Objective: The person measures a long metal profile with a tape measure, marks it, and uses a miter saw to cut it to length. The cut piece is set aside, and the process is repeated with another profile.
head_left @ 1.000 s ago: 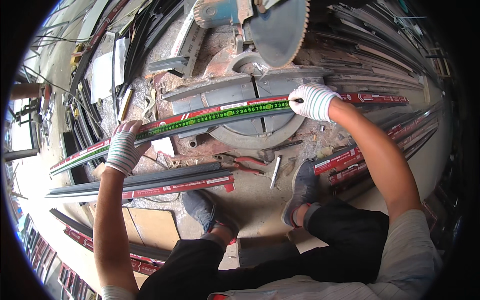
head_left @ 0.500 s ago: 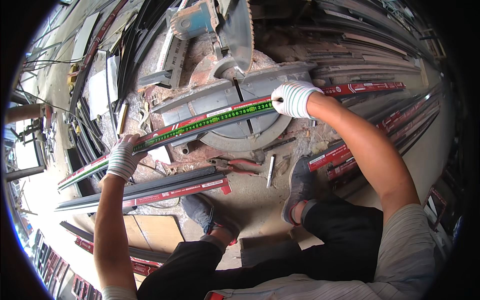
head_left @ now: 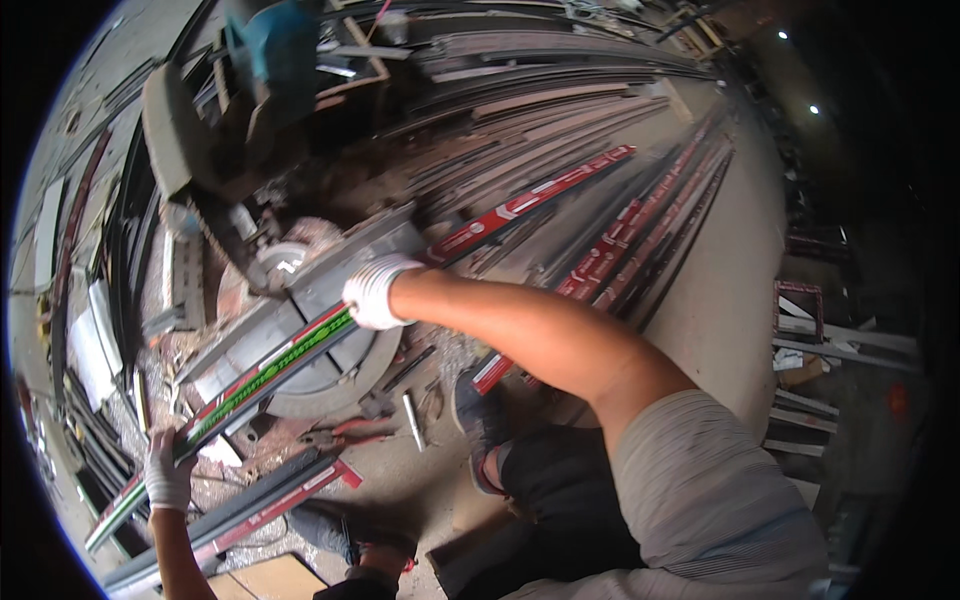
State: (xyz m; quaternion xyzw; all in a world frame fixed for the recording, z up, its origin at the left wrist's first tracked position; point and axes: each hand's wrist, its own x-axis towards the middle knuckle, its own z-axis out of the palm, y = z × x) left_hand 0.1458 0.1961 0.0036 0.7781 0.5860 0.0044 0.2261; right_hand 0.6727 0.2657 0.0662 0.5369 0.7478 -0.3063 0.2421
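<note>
A long dark profile bar (head_left: 545,197) with red labelled film lies slanted across the grey bed (head_left: 378,352) of a mitre saw. Along it runs a green tape measure blade (head_left: 262,376). My right hand (head_left: 380,292), in a white striped glove, is closed over the bar and pinches the tape at the saw bed. Farther left, my left hand (head_left: 166,472), gloved alike, wraps round the same bar with the tape lying along it. The saw head with its teal motor (head_left: 278,42) is raised above the bed, blurred.
Red-handled pliers (head_left: 352,430) and a white marker (head_left: 413,421) lie on the floor before the saw. More red-filmed profiles (head_left: 600,262) fan out at the right, others (head_left: 255,515) lie near my feet. Stacked strips (head_left: 560,95) fill the back.
The view has swung right, so the saw and both hands sit farther left and lower in it. Both hands keep their holds on the bar and tape.
</note>
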